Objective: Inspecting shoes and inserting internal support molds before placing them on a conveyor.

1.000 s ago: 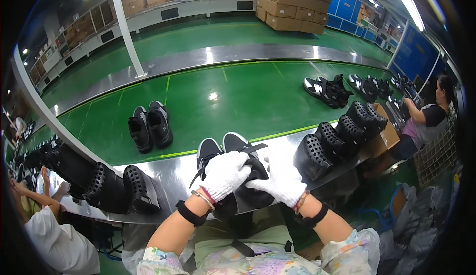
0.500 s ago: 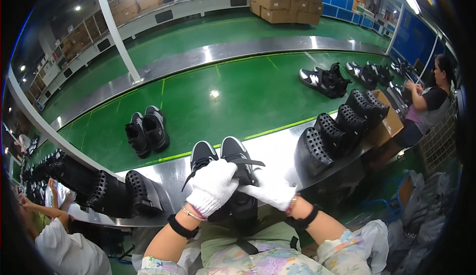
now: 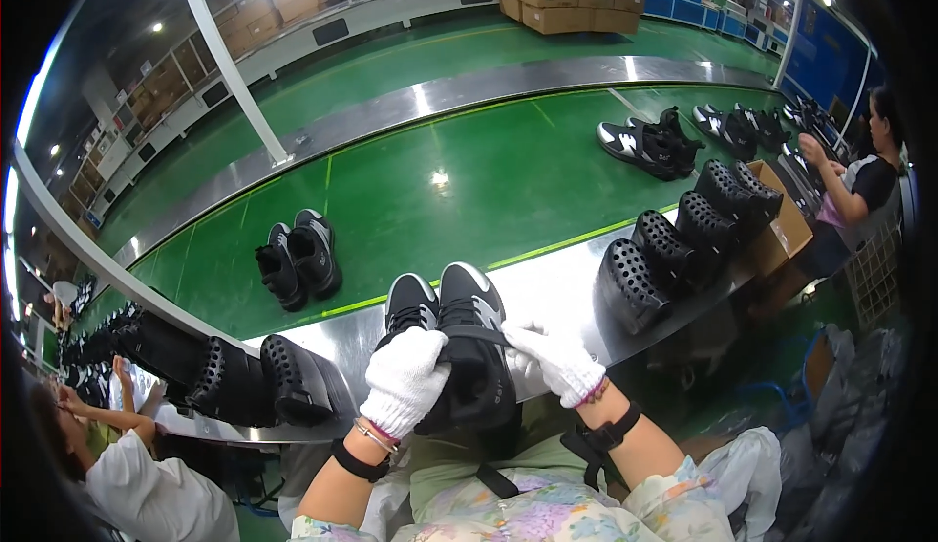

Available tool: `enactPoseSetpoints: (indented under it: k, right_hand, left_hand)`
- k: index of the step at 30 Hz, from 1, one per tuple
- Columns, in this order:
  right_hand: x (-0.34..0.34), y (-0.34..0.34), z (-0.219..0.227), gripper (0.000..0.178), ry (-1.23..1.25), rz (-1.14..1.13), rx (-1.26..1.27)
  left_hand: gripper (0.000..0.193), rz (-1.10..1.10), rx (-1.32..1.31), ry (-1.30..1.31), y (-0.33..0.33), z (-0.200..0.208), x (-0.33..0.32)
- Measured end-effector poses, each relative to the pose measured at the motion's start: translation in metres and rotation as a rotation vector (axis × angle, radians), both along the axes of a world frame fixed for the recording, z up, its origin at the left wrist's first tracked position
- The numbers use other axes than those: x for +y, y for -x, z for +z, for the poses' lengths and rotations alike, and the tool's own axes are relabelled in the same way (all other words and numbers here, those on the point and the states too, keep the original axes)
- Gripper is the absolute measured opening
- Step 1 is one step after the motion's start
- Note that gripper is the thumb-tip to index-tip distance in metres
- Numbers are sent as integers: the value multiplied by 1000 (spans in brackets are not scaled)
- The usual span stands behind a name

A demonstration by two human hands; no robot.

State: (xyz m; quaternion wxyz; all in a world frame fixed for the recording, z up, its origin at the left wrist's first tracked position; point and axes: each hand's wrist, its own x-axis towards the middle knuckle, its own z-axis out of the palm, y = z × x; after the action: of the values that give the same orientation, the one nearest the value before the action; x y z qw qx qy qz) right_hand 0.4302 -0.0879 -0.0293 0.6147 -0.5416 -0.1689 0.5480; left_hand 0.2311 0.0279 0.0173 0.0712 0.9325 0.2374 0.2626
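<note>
A pair of black sneakers with silver-grey toe edges stands in front of me, toes pointing away. Across the lacing of the right sneaker (image 3: 465, 284) lies a flat black strap (image 3: 475, 332). My left hand (image 3: 407, 371), in a white knit glove, is closed at the strap's left end and partly covers the left sneaker (image 3: 409, 295). At the strap's other end is my right hand (image 3: 553, 358), also gloved, with thumb and fingers pinched on it. The right sneaker's opening and heel show between my hands; the left one's heel is hidden.
A metal ledge (image 3: 357, 335) borders the green conveyor belt (image 3: 391, 190). Another sneaker pair (image 3: 299, 259) rests on the belt. Black perforated shoe forms (image 3: 635, 286) line the ledge on both sides, near a cardboard box (image 3: 780, 224). Co-workers sit at left (image 3: 156, 483) and right (image 3: 852, 190).
My right hand has moved up and now pinches the strap's right end, which stuck out free before. The strap is drawn across the right sneaker. My left hand has shifted slightly down.
</note>
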Motion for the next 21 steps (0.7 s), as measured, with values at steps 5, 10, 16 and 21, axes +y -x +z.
enactPoseSetpoints:
  k: [5, 10, 16, 21]
  right_hand:
    - [-8, 18, -13, 25, 19, 3, -159]
    - [-10, 16, -4, 32, 164, 168, -934]
    - [-10, 40, 7, 57, -121, 198, -1384]
    - [29, 10, -4, 49, -146, 138, -1576]
  left_hand:
    - [27, 58, 114, 69, -2, 2, -2]
    - [28, 72, 68, 96, -4, 1, -1]
    - [17, -17, -33, 199, -2, 8, -3]
    - [28, -34, -128, 120, 31, 16, -21]
